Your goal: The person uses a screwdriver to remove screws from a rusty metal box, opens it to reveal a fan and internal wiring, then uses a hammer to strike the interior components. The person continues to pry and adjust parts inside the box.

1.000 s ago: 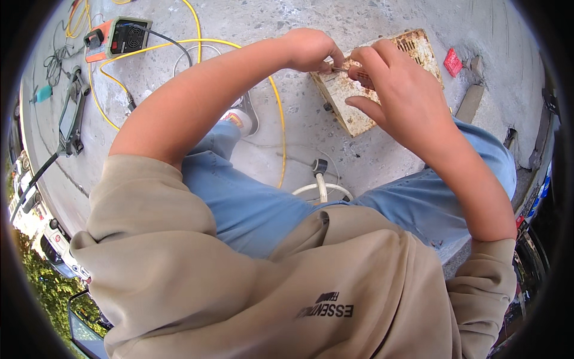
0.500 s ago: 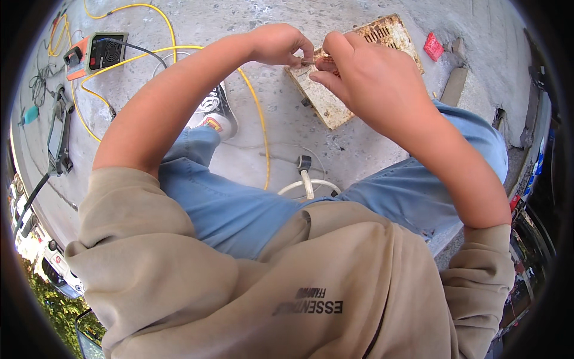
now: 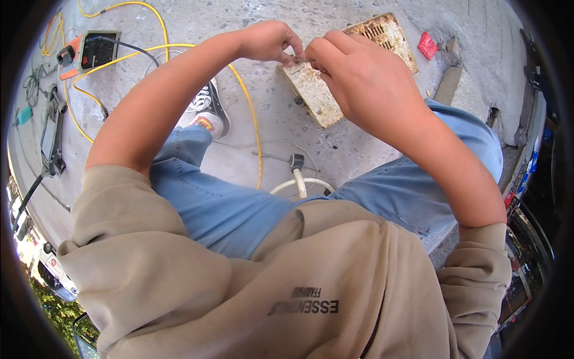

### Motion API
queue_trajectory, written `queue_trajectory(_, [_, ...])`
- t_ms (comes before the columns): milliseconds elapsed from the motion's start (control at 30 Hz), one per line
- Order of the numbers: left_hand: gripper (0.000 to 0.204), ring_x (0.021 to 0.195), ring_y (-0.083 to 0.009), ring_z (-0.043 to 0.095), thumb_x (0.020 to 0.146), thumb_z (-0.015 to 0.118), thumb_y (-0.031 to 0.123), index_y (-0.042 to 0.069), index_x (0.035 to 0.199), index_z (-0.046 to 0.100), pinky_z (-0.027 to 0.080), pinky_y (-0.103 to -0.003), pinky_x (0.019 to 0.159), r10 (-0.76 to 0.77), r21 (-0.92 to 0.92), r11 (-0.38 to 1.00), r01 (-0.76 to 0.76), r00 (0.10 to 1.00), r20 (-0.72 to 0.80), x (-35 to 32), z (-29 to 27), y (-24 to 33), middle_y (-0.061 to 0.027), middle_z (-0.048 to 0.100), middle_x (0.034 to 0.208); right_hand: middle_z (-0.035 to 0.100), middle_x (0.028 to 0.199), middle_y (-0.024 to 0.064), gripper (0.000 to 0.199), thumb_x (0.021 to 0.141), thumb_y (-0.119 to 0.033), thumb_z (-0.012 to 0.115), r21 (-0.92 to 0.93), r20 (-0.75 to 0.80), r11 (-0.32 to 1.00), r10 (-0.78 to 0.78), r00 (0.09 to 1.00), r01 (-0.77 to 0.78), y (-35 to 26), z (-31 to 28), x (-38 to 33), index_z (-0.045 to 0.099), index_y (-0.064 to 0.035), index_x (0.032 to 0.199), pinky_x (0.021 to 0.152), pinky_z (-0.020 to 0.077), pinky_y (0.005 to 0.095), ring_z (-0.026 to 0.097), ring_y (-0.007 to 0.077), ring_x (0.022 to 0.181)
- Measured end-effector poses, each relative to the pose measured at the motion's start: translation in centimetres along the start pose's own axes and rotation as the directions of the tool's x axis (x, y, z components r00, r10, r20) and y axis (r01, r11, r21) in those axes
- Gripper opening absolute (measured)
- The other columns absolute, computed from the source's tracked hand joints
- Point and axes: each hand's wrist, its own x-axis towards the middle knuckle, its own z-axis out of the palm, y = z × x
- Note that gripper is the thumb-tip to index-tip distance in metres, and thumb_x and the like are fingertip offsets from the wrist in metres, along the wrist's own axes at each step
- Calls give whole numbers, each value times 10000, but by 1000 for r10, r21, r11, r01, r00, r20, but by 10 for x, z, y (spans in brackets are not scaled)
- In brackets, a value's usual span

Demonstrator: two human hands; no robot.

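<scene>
My left hand (image 3: 269, 42) is closed in a pinch, thumb and index finger on a small thin piece (image 3: 302, 60) whose kind I cannot make out. Close on its right, my right hand (image 3: 368, 72) has its fingers curled at the other end of that piece. Its thumb and whatever sits in its palm are hidden. Under and behind both hands lies a rusty, cream-coloured metal box (image 3: 320, 99) with vent slots, on the concrete ground; my right hand covers its middle.
An orange and black power unit (image 3: 98, 51) stands at the far left, with a yellow hose (image 3: 248, 102) curving toward me. A jack-like metal tool (image 3: 52, 128) lies left. A red packet (image 3: 427, 46) is beyond the box. A white-framed stool (image 3: 299, 181) shows between my legs.
My right fingers have curled further in; the thumb and a reddish-brown bit seen there before are now hidden. Both hands stay close together. The whole view has shifted slightly.
</scene>
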Motion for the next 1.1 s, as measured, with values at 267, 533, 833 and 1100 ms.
queue_trajectory(267, [232,760,-240,637,757,783,199,185,987,760,491,-394,690,-71,247,966,72,997,-11,-7,-7,30,-67,656,760,600,972,70,206,834,-91,609,-151,220,965,243,945,-213,-6,-10,9,559,-108,1033,711,560,407,638,270,897])
queue_trajectory(533, [200,796,-269,656,812,727,209,192,1010,750,505,-399,715,103,310,949,-54,984,-143,-11,9,15,-82,681,820,621,916,96,188,842,-111,621,-14,2,999,47,999,-47,1,-2,0,551,-82,1013,665,558,398,659,290,852])
queue_trajectory(833, [285,639,-161,518,805,738,133,175,1086,755,436,-343,629,8,11,1000,-8,999,36,-7,-2,13,-21,512,658,621,906,91,221,810,-82,650,-58,-112,996,-70,991,64,9,2,0,562,-73,1013,663,557,399,650,280,871])
queue_trajectory(1100, [279,614,-127,481,776,765,122,158,1053,757,413,-333,600,-35,-81,996,37,999,33,-3,2,5,17,452,613,615,909,69,254,786,-71,655,-35,-75,996,-84,994,82,8,5,-1,585,-89,1029,691,560,386,638,266,908])
